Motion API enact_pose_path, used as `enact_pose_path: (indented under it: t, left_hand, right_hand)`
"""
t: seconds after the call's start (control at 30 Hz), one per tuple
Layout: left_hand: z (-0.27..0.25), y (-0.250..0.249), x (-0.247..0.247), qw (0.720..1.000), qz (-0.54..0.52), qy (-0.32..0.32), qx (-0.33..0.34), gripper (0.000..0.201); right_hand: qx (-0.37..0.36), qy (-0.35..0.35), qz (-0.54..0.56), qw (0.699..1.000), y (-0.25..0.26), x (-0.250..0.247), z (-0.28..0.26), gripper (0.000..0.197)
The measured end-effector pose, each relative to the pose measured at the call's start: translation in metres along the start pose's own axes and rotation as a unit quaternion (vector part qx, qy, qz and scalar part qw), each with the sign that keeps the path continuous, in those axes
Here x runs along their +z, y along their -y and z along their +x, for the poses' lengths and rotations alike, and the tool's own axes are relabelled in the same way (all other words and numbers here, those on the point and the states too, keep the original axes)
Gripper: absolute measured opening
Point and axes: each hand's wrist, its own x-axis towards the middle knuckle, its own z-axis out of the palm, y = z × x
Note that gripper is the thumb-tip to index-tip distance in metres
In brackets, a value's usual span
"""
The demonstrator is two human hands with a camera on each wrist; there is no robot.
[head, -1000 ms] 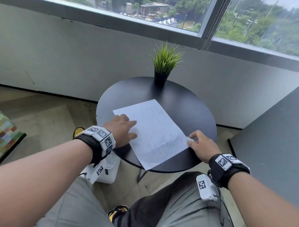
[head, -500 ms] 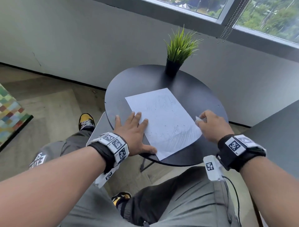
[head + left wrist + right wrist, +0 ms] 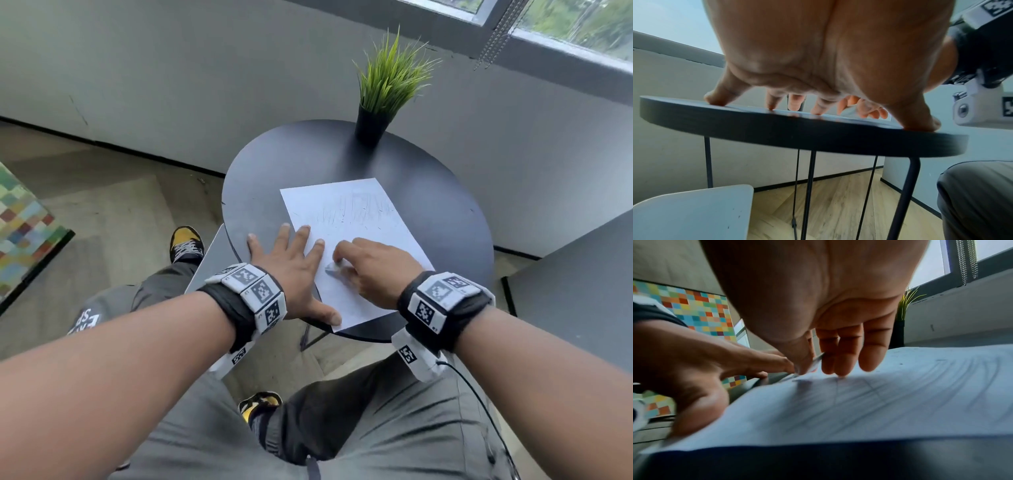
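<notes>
A white sheet of paper with faint pencil strokes lies on the round black table. My left hand lies flat with fingers spread. It presses the sheet's near left edge and the tabletop, thumb at the near corner. My right hand rests on the near part of the sheet, just right of the left index finger. It pinches a small pale eraser against the paper. In the right wrist view the eraser sits between thumb and fingers over a dark smudge on the paper. In the left wrist view the fingertips of the left hand touch the tabletop.
A potted green grass plant stands at the table's far edge, near the wall below a window. A grey surface borders the table on the right. A white seat is low on the left, and a chequered coloured block beyond it.
My right hand has moved with the eraser from the sheet's right edge leftward onto the paper, close to my left hand. The left hand's fingers have spread flat. The head view has tilted down.
</notes>
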Motion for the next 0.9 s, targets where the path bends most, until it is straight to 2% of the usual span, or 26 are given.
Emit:
enact_pose_path:
  t: [0.07,0.17,0.33,0.4,0.47,0.53,0.6,0.63,0.7,0.77,0.9]
  left_hand:
    - [-0.002,0.003,0.003,1.000,0.004,-0.015,0.010,0.138]
    - [-0.003,0.005,0.006,1.000,0.002,-0.004,0.010,0.139]
    - [0.000,0.005,0.007,1.000,-0.007,0.007,0.008,0.138]
    - [0.001,0.005,0.005,1.000,-0.006,0.013,0.006,0.139]
    - [0.001,0.004,0.005,1.000,-0.004,0.015,0.004,0.140]
    - [0.001,0.004,0.005,1.000,-0.007,0.015,0.003,0.139]
    - [-0.001,0.004,0.004,1.000,-0.018,0.018,0.002,0.138]
    - [-0.001,0.003,0.003,1.000,-0.020,0.018,0.003,0.138]
    - [-0.001,0.002,0.002,1.000,-0.015,0.021,0.001,0.138]
    - [-0.001,0.002,0.001,1.000,-0.008,0.026,-0.001,0.138]
    - [-0.001,0.003,0.004,1.000,-0.017,0.020,0.002,0.137]
  right_hand:
    - [0.025,-0.002,-0.002,1.000,-0.001,0.000,0.008,0.022]
    - [0.043,-0.008,-0.011,0.999,-0.004,-0.006,0.014,0.018]
    - [-0.094,0.057,-0.029,0.993,0.026,0.006,-0.006,0.010]
    - [-0.046,0.028,-0.029,0.998,0.014,0.000,0.003,0.010]
    - [-0.004,-0.021,-0.027,0.999,0.001,-0.006,0.011,0.019]
    - [-0.033,-0.017,-0.043,0.998,0.010,-0.001,0.009,0.010]
    - [-0.088,0.024,-0.053,0.994,0.027,0.009,0.000,0.016]
    - [-0.085,0.035,-0.051,0.994,0.027,0.009,-0.001,0.016]
    - [-0.023,0.008,-0.035,0.999,0.011,0.001,0.007,0.013]
    - [0.024,-0.035,-0.026,0.999,-0.003,-0.004,0.014,0.024]
    - [-0.059,-0.004,-0.045,0.997,0.028,0.008,0.001,0.010]
